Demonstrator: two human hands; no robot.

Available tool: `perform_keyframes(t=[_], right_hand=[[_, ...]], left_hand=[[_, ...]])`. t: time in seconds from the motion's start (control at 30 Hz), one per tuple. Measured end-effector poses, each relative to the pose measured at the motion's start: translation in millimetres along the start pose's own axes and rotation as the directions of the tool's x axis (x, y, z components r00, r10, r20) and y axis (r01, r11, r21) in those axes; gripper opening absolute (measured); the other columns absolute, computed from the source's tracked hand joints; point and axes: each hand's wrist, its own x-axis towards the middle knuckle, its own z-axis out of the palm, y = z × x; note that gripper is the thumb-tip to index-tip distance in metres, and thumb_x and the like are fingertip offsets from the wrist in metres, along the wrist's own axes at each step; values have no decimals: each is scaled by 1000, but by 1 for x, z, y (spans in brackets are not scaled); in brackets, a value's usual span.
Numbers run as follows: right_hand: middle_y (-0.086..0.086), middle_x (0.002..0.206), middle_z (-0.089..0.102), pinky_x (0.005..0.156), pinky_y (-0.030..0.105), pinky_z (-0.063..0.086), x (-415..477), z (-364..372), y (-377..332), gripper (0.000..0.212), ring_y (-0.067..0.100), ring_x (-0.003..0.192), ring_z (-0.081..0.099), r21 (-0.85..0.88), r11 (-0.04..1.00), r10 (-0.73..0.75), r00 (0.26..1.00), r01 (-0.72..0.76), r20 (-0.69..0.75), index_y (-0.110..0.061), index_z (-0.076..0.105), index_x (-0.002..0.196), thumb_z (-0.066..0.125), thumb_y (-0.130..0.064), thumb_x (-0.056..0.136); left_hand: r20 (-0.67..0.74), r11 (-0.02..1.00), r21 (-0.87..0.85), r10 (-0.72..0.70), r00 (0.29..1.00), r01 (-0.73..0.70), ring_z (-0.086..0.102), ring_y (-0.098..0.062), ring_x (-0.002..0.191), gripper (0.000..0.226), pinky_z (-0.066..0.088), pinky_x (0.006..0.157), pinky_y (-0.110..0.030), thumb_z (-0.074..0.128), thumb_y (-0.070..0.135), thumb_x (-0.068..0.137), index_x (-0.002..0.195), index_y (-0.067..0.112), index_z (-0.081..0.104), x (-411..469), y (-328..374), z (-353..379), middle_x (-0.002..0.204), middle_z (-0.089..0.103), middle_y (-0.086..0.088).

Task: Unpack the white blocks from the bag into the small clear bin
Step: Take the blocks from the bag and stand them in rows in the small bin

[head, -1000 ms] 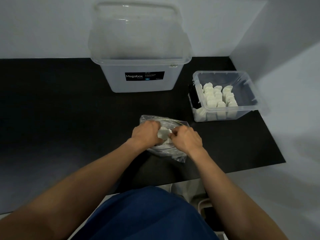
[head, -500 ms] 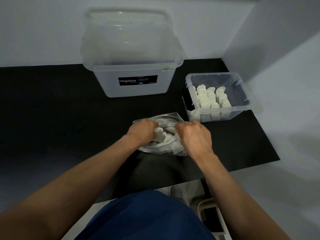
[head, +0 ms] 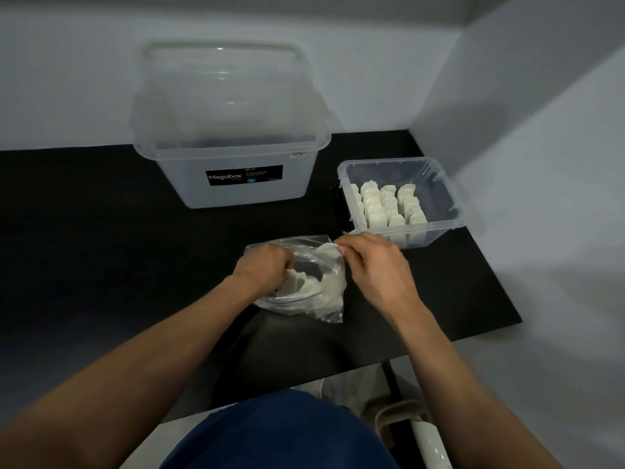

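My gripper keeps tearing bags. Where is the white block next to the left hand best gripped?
Probably pinch the white block across its flat opposite faces, coming from the left, where the left hand sits at the bag. The right hand pinches the film up on the right.

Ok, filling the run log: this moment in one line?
left hand in bag | right hand pinches bag edge | blocks in small bin

blocks (head: 389,206): plain white all over
bag (head: 329,289): see-through, kinda milky
small bin (head: 443,198): clear plastic
big bin (head: 189,177): frosted clear
label (head: 244,175): black, white lettering
tabletop (head: 101,248): flat black
shirt (head: 277,431): dark blue
walls (head: 67,79): pale grey-white
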Motion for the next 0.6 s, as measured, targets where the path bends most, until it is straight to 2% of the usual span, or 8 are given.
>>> perform_keyframes(t=[0.03,0.13,0.2,0.3,0.33,0.47,0.53,0.6], right_hand=[[-7,111,72,86,38,56,3,-7,2,22,15,103,65,33,999,-11,1000,12,-28,-25,73,119,58,-29,104],[-8,109,70,85,35,54,11,-32,10,19,11,101,62,18,999,-48,999,48,-14,-25,71,117,57,-29,104],[-7,110,71,85,33,53,18,-53,20,19,11,99,62,-11,999,-35,998,35,-43,-23,70,117,56,-29,105],[-3,106,74,82,33,54,36,-82,46,17,16,93,67,-6,1000,6,974,-7,-226,-19,72,114,59,-26,103],[-2,104,75,80,35,54,44,-89,55,17,19,91,68,-41,999,19,975,-29,-220,-21,72,113,60,-26,103],[-1,103,77,73,34,52,75,-95,85,20,26,93,69,-227,970,75,995,-87,-61,-26,74,115,59,-29,103],[-1,102,77,75,34,53,91,-90,96,20,24,93,69,-260,963,85,995,-71,43,-28,73,115,58,-32,103],[-5,105,76,79,34,55,105,-82,104,18,18,90,68,-272,962,80,977,-23,199,-31,73,113,60,-34,102]], left_hand=[[-13,1000,8,-1,1000,1,63,-11,84,4,59,80,-36,65,24,95,94,27,66,1,1,0,95,65,5],[-28,1000,-24,-8,1000,8,61,-8,78,17,58,76,-32,68,19,92,79,27,59,0,5,-4,86,62,7],[0,998,-56,-9,1000,9,63,-10,78,15,58,75,-31,68,19,92,82,27,61,-2,8,-15,87,63,8],[1,997,-78,-9,1000,9,65,-10,84,10,59,76,-34,68,22,94,89,29,62,-10,12,-37,91,64,9],[-21,996,-85,-5,1000,3,65,-10,85,10,60,76,-35,68,24,94,89,31,62,-13,15,-46,92,64,10],[-171,994,-111,0,985,-19,69,-7,88,12,60,76,-34,73,26,92,99,33,67,-25,31,-83,92,71,13],[-237,994,-109,-21,971,-5,70,-7,91,17,60,81,-37,73,28,93,110,29,72,-27,40,-98,98,75,10],[-299,995,-93,-6,954,-23,70,-7,91,16,60,82,-38,71,31,95,110,29,75,-28,49,-112,100,76,9]])
